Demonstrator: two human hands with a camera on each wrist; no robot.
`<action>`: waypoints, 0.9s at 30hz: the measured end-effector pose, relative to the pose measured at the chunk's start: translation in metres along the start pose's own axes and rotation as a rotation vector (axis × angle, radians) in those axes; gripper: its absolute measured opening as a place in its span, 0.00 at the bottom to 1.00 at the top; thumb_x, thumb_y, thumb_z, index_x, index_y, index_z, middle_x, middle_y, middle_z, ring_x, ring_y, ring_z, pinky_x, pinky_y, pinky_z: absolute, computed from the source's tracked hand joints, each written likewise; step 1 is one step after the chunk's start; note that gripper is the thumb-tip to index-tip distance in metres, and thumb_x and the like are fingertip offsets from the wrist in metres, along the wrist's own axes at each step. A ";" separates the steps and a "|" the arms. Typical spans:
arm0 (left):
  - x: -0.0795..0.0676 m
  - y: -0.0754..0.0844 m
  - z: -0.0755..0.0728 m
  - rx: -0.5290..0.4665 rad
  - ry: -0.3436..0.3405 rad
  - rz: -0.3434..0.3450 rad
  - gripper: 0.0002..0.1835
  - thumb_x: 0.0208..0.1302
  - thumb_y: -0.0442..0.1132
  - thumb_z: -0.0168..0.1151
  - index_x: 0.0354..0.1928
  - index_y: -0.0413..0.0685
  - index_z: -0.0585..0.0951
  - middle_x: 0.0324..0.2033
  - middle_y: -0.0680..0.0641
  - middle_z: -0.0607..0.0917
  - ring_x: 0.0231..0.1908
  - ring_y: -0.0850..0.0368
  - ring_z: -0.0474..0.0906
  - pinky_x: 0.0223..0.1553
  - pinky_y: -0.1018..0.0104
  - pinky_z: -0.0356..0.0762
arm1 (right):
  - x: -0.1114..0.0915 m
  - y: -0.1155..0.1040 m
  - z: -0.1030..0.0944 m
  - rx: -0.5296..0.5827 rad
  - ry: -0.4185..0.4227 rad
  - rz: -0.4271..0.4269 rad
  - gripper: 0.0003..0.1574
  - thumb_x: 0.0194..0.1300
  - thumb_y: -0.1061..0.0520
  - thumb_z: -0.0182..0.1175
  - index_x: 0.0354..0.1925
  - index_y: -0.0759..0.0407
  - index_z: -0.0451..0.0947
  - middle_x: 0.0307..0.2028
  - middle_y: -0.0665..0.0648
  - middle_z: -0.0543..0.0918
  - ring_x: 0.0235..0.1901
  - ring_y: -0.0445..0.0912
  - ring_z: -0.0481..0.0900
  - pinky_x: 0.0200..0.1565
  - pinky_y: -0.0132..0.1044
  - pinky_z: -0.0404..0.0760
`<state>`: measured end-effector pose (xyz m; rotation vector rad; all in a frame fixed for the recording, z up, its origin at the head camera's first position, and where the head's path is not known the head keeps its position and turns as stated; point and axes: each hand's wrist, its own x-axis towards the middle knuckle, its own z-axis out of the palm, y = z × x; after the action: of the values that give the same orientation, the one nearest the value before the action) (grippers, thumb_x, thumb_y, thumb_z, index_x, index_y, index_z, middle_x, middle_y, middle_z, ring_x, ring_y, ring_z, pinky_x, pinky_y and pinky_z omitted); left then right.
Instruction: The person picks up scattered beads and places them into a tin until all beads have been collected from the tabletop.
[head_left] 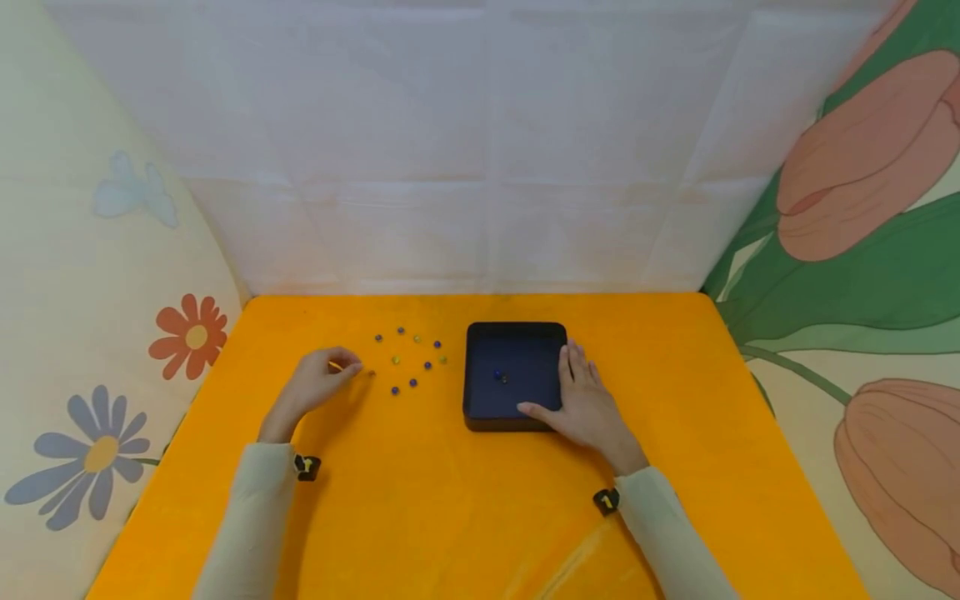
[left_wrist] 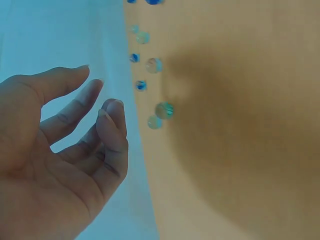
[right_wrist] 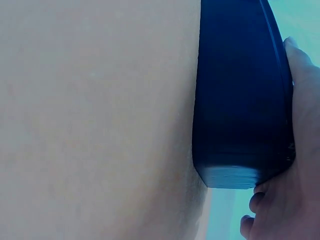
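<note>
My left hand [head_left: 318, 379] hovers over the table's left part, fingers loosely bent and thumb apart from them. In the left wrist view nothing shows between the fingers of this hand [left_wrist: 75, 145]. Just off its fingertips lies a small brownish marble [head_left: 371, 372]. Several blue and yellow-green marbles, among them a blue marble [head_left: 395, 390] and a yellowish marble [head_left: 396, 360], lie to its right. My right hand [head_left: 592, 408] holds the near right corner of a black square tray [head_left: 513, 423], thumb over the front rim, fingers along the right wall. Inside are a blue marble [head_left: 497, 375] and a darker one [head_left: 505, 380].
An orange cloth [head_left: 435, 500] covers the table. Behind it rises a white cloth wall [head_left: 480, 167], with flower-patterned sheets on the left and right. Black wrist tags [head_left: 307, 467] hang at both sleeves.
</note>
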<state>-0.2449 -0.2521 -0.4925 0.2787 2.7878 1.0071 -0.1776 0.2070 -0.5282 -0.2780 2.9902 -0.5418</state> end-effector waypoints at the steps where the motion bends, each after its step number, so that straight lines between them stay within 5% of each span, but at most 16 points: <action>1: -0.001 -0.003 0.000 0.001 -0.002 -0.004 0.16 0.80 0.45 0.59 0.55 0.39 0.84 0.52 0.34 0.87 0.49 0.41 0.84 0.48 0.50 0.85 | 0.000 0.000 0.000 0.001 0.001 0.001 0.82 0.60 0.07 0.44 0.84 0.60 0.29 0.85 0.62 0.29 0.86 0.57 0.34 0.84 0.56 0.44; 9: -0.002 -0.022 0.005 0.028 -0.018 -0.029 0.20 0.77 0.43 0.62 0.61 0.36 0.81 0.61 0.29 0.81 0.55 0.32 0.82 0.48 0.48 0.86 | 0.000 -0.001 0.001 0.025 0.010 0.000 0.83 0.59 0.08 0.46 0.85 0.61 0.30 0.85 0.62 0.30 0.86 0.58 0.34 0.84 0.57 0.45; 27: 0.002 -0.042 0.012 0.087 -0.021 -0.042 0.19 0.75 0.44 0.66 0.56 0.37 0.81 0.52 0.31 0.86 0.52 0.37 0.83 0.52 0.42 0.82 | 0.001 -0.001 -0.001 0.036 -0.007 0.004 0.83 0.60 0.08 0.47 0.84 0.60 0.28 0.85 0.61 0.27 0.86 0.58 0.33 0.83 0.57 0.44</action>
<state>-0.2494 -0.2761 -0.5288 0.2386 2.8106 0.8700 -0.1782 0.2063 -0.5269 -0.2699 2.9707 -0.5920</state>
